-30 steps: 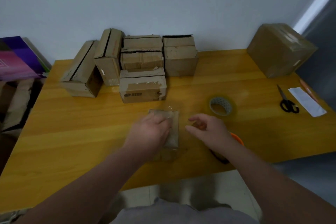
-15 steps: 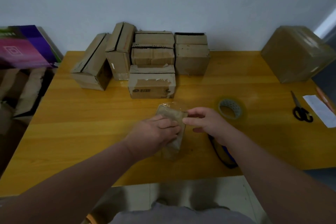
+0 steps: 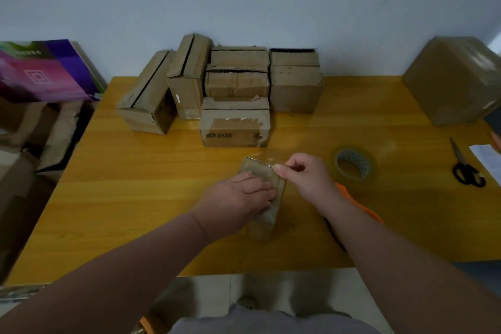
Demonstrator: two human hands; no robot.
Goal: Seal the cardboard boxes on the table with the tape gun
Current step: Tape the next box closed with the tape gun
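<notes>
Yellow wooden table [image 3: 135,198] against a pale wall, with a small box [image 3: 260,171] near its front edge, between 2 hands. Left hand [image 3: 238,200] lies palm-down on the box, fingers flat across its top, pressing it. Right hand [image 3: 306,179] pinches the box's far right corner between thumb and forefinger; whether it nips cardboard or clear tape, I cannot tell. Just right of the box an orange tape gun [image 3: 363,210] lies mostly hidden under the right forearm. Further right sit a tape roll [image 3: 352,164], then scissors [image 3: 466,171] and a paper slip [image 3: 485,154]. Behind the box stands a cluster of boxes [image 3: 235,122]; behind and far right, a big box [image 3: 455,81]. Far left, off the table, a purple carton [image 3: 48,70].
</notes>
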